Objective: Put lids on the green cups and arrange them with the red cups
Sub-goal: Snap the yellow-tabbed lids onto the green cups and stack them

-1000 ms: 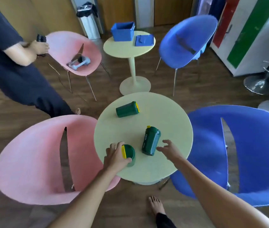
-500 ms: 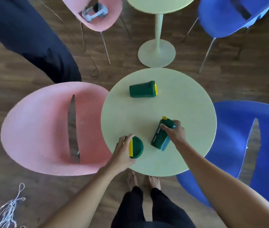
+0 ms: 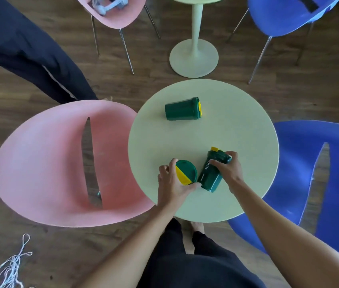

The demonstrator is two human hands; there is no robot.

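Note:
Three dark green cups with green-and-yellow lids are on the round pale green table (image 3: 237, 125). One cup (image 3: 182, 109) lies on its side at the far middle, lid pointing right. My left hand (image 3: 171, 182) grips a second cup (image 3: 186, 172) near the front edge; I look down on its lid. My right hand (image 3: 227, 170) holds the third cup (image 3: 213, 172) around its upper part, tilted with the lid away from me. The two held cups almost touch. No red cups are in view.
A pink chair (image 3: 46, 163) stands left of the table and a blue chair (image 3: 320, 179) right of it. Another person's dark-trousered leg (image 3: 29, 53) is at the far left. Behind are a second table's base (image 3: 193, 57), another pink chair (image 3: 112, 11) and another blue chair (image 3: 284, 15). White string (image 3: 8, 269) lies on the floor.
My head tipped down, so the far table top left view. My right hand reached to the middle cup and took hold of it. My left hand turned its cup so the lid faces up.

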